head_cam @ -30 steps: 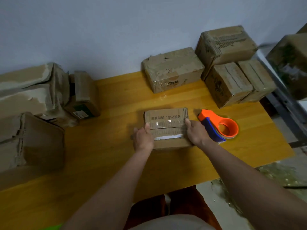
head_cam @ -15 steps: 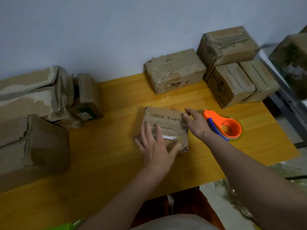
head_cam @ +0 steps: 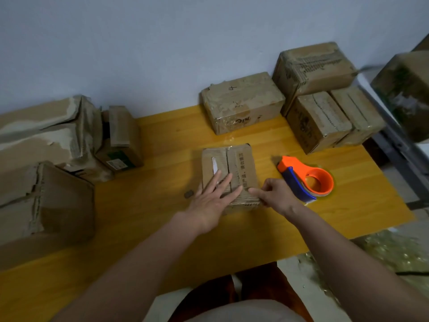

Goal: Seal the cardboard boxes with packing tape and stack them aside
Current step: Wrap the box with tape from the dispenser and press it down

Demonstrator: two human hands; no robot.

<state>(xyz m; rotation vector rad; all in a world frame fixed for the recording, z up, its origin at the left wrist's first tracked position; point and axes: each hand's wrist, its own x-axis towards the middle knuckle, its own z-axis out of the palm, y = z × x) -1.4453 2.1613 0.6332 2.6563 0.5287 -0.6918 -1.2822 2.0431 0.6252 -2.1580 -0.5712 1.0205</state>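
While our left hand (head_cam: 212,201) lay spread flat on the small box (head_cam: 229,173) at frame centre, our right hand (head_cam: 272,194) pinched its near right edge; the tape dispenser (head_cam: 306,180) lay just right, nearer that hand.

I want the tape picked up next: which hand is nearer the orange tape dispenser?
Right. The right hand pinches the small box's near right corner, just left of the tape dispenser; the left hand lies flat on the box, farther left.

A handwritten "4" is marked on top of the cardboard box (head_cam: 242,101) against the wall. The small box (head_cam: 229,168) at the desk centre carries printed Chinese characters, too blurred to read.
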